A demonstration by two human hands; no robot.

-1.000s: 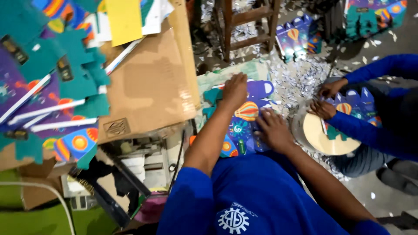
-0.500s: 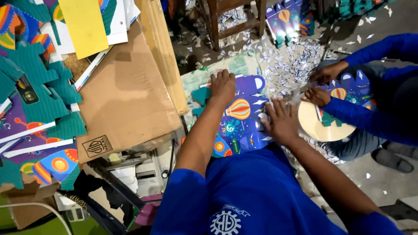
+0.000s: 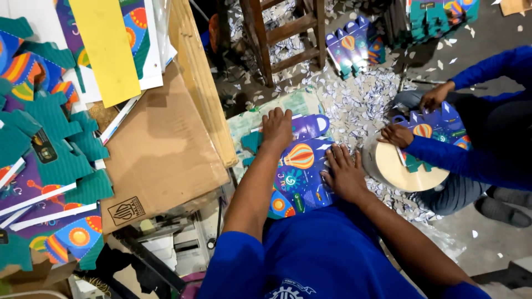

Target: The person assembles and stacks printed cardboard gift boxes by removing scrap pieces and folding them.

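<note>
A stack of flat die-cut box blanks [image 3: 302, 166], purple and teal with a striped balloon print, lies on the floor in front of me. My left hand [image 3: 277, 128] presses flat on the stack's far left part, fingers spread. My right hand [image 3: 342, 173] rests flat on the stack's right edge, fingers apart. Neither hand grips anything. My blue shirt hides the near end of the stack.
A co-worker in blue sleeves [image 3: 471, 149] sits at the right with a printed blank over a round wooden disc [image 3: 404, 169]. Paper scraps [image 3: 360, 105] litter the floor. A wooden stool [image 3: 282, 33] stands behind. Brown cardboard [image 3: 160, 149] and more printed blanks [image 3: 44, 160] lie on the left.
My view has shifted slightly; both hands stay pressed on the stack, the right one spreading flatter at its edge. The co-worker's hands have moved a little on the disc.
</note>
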